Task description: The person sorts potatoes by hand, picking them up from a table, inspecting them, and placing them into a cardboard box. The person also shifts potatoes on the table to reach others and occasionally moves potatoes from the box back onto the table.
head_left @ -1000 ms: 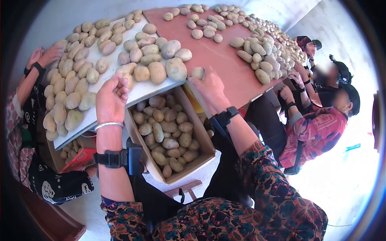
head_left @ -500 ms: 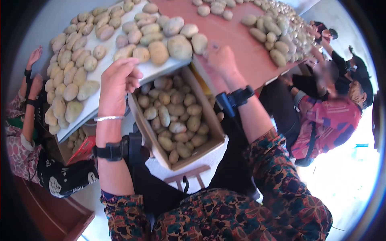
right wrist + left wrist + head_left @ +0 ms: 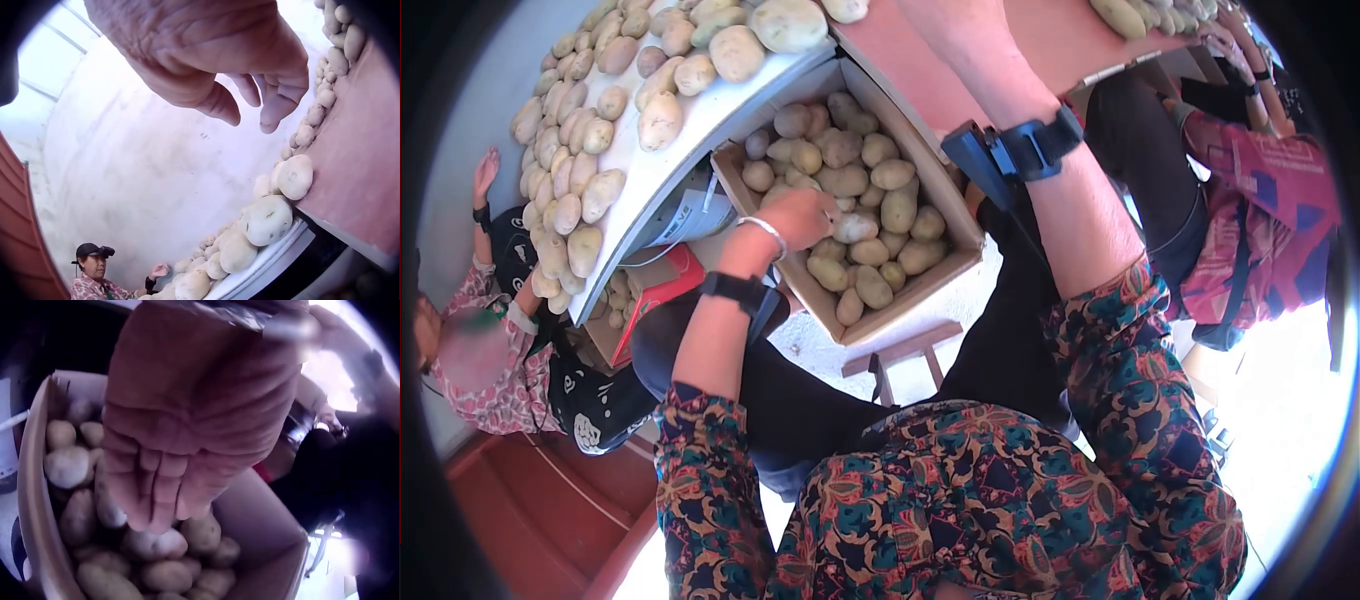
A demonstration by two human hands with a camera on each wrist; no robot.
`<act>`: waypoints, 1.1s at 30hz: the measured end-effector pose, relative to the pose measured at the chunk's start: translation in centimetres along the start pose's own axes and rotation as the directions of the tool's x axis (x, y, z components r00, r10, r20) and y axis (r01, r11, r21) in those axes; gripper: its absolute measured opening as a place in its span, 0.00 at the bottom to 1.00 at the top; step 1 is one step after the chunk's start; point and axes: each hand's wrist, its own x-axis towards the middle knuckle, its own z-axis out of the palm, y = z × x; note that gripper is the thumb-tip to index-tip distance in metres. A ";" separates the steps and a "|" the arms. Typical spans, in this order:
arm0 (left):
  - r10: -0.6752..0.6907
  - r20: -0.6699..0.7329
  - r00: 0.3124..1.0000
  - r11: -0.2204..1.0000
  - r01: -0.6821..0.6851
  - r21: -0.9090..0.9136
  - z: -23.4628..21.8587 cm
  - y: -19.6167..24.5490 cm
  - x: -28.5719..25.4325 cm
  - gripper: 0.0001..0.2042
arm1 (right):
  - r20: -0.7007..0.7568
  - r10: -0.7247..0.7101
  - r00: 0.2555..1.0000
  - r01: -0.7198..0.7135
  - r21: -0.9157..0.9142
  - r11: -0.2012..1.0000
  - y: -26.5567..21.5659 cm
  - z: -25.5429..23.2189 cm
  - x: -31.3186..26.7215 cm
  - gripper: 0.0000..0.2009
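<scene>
My left hand (image 3: pixel 194 419), fingers slack and together, reaches into a cardboard box (image 3: pixel 269 537) full of potatoes (image 3: pixel 843 180). Beneath the white desk (image 3: pixel 710 110) sit a pale bucket (image 3: pixel 708 215), its printing too small to read, and a red-flapped box (image 3: pixel 668 287) holding more potatoes; my right hand (image 3: pixel 215 53) hangs above the red desk (image 3: pixel 915 80), thumb and fingers apart.

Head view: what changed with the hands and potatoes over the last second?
The left hand dropped from the white tabletop's edge into the cardboard box, over the potatoes there. The right hand let go of a single potato at the tabletop's corner and moved farther out over the red tabletop, empty in the right wrist view. The box and most potatoes look unmoved; the view itself tilted down.
</scene>
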 end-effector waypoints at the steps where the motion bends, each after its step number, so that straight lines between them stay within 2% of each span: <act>1: -0.005 0.018 1.000 1.000 0.005 0.002 2.1 -0.7 1.2 0.16 | 0.013 0.013 1.000 -0.013 0.018 1.000 0.0 0.0 0.0 0.13; 3: -0.036 0.246 0.969 0.983 -0.011 0.186 5.8 -1.9 2.9 0.16 | -0.006 0.041 0.999 -0.040 0.014 0.999 0.2 0.4 0.1 0.12; 4: -0.042 0.258 0.965 0.981 -0.009 0.192 6.6 -1.6 2.7 0.16 | -0.025 0.044 0.999 -0.044 0.004 0.999 0.3 0.6 0.1 0.11; 6: -0.181 0.223 0.958 0.954 0.116 0.276 8.4 -1.0 1.7 0.20 | -0.012 0.079 0.997 -0.079 0.027 0.997 0.2 0.5 0.1 0.10; 7: -0.177 0.189 0.966 0.905 0.084 0.418 9.9 -1.6 1.5 0.25 | 0.006 0.102 0.995 -0.102 0.047 0.994 0.1 0.2 0.1 0.10; 8: -0.180 0.199 0.963 0.901 0.081 0.427 10.8 -1.9 1.1 0.25 | -0.003 0.113 0.994 -0.112 0.051 0.992 -0.1 -0.2 0.0 0.10; 10: -0.123 0.008 0.992 0.893 0.107 0.437 12.4 -2.5 0.4 0.17 | 0.088 0.116 0.989 -0.120 0.036 0.992 -0.8 -1.1 -0.3 0.10; 11: -0.074 -0.064 0.995 0.892 0.095 0.443 12.9 -2.8 0.5 0.17 | 0.076 0.118 0.990 -0.122 0.039 0.992 -0.9 -1.4 -0.5 0.10; 14: -0.060 0.009 0.998 0.849 0.046 0.526 12.7 -2.4 0.7 0.19 | 0.080 0.123 0.989 -0.129 0.076 0.989 -1.5 -2.0 -0.6 0.10; 16: -0.032 0.004 0.999 0.813 0.024 0.581 11.0 -1.7 0.3 0.21 | 0.306 0.237 0.922 -0.244 -0.017 0.970 -1.3 -2.1 -0.3 0.19; 17: -0.048 -0.041 0.998 0.869 0.062 0.491 10.3 -1.0 0.0 0.20 | 0.212 0.176 0.961 -0.178 -0.009 0.984 -0.9 -1.6 -0.5 0.19; 18: -0.065 -0.083 0.994 0.916 0.092 0.389 9.4 -0.5 -0.1 0.19 | 0.200 0.156 0.967 -0.160 0.004 0.987 -0.4 -1.4 -0.4 0.19; 19: -0.067 -0.095 0.993 0.912 0.099 0.399 8.1 0.2 -0.2 0.19 | 0.106 0.139 0.985 -0.150 0.103 0.983 -0.7 -1.4 -0.7 0.15; 20: -0.114 -0.124 0.986 0.935 0.148 0.321 6.7 1.0 -0.5 0.19 | 0.017 0.134 0.991 -0.135 0.200 0.970 -1.0 -1.5 -0.9 0.11; 21: -0.163 -0.147 0.976 0.952 0.194 0.238 5.8 1.3 -0.6 0.20 | 0.050 0.177 0.983 -0.183 0.206 0.961 -1.4 -1.7 -0.9 0.12; 22: -0.168 -0.149 0.975 0.950 0.200 0.239 5.0 0.8 -0.6 0.20 | 0.052 0.176 0.983 -0.183 0.211 0.960 -1.2 -1.7 -0.7 0.12; 23: -0.184 -0.215 0.959 0.983 0.185 -0.014 4.0 -0.1 -0.7 0.20 | 0.066 0.136 0.988 -0.145 0.144 0.979 -0.8 -1.7 -0.5 0.12; 24: -0.214 -0.276 0.937 0.954 0.140 -0.264 3.2 -0.8 -1.0 0.20 | 0.082 0.095 0.992 -0.101 0.076 0.992 -0.5 -1.7 -0.4 0.13; 25: -0.241 -0.291 0.926 0.900 0.101 -0.424 1.6 0.2 -2.0 0.22 | 0.082 0.090 0.993 -0.096 0.081 0.992 -0.7 -1.8 -0.6 0.13; 26: -0.244 -0.301 0.922 0.902 0.102 -0.420 -0.1 1.0 -3.1 0.22 | 0.074 0.115 0.991 -0.122 0.093 0.988 -1.2 -2.0 -0.8 0.13; 28: -0.331 -0.400 0.855 0.767 -0.003 -0.641 -2.6 1.7 -5.2 0.20 | 0.065 0.131 0.989 -0.138 0.115 0.984 -1.2 -1.8 -0.7 0.13; 30: -0.346 -0.500 0.794 0.630 -0.198 -0.751 -3.6 0.1 -6.4 0.21 | 0.048 0.138 0.989 -0.142 0.091 0.986 -0.2 -0.8 -0.6 0.13; 31: -0.375 -0.537 0.756 0.590 -0.253 -0.767 -4.4 0.0 -7.2 0.21 | 0.048 0.131 0.990 -0.135 0.099 0.986 -0.3 -0.9 -0.6 0.13; 32: -0.379 -0.542 0.750 0.593 -0.252 -0.765 -5.2 0.0 -7.9 0.21 | 0.049 0.139 0.989 -0.143 0.091 0.986 -0.6 -0.9 -0.7 0.13; 33: -0.439 -0.596 0.672 0.607 -0.267 -0.749 -6.0 -0.2 -8.7 0.21 | 0.052 0.146 0.988 -0.150 0.083 0.985 -0.8 -0.9 -0.7 0.13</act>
